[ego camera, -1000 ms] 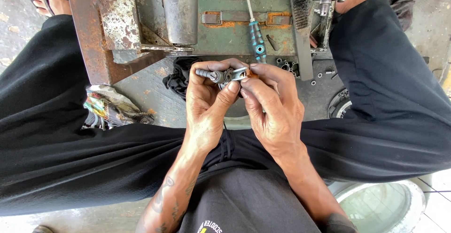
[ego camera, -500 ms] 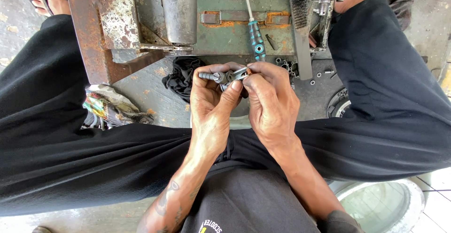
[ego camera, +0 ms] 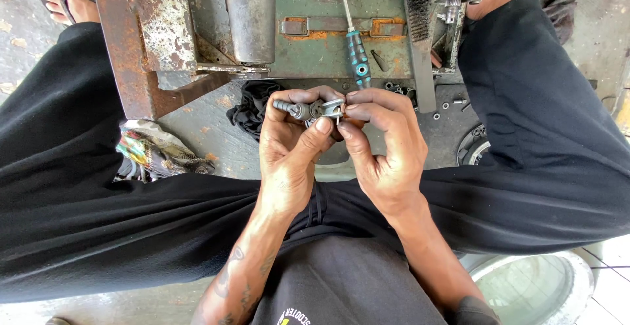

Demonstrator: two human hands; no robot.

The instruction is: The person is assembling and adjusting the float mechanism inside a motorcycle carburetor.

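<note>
A: Where's the small metal part (ego camera: 308, 109)?

B: Between both hands, above the lap. The left hand (ego camera: 289, 148) has its grip closed around the dark stem, thumb pressed on top.

A: And the right hand (ego camera: 380, 148)?

B: Its fingertips pinch the shiny end. A blue-handled screwdriver (ego camera: 354, 49) lies just beyond the grip

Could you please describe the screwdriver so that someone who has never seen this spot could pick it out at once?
Start at the green metal plate beyond the person's two hands. The screwdriver lies on it, just past the right hand, its thin shaft pointing away and its handle toward the fingers. Its blue, dark-banded handle sets it apart from the rusty and grey metal parts around it.
</note>
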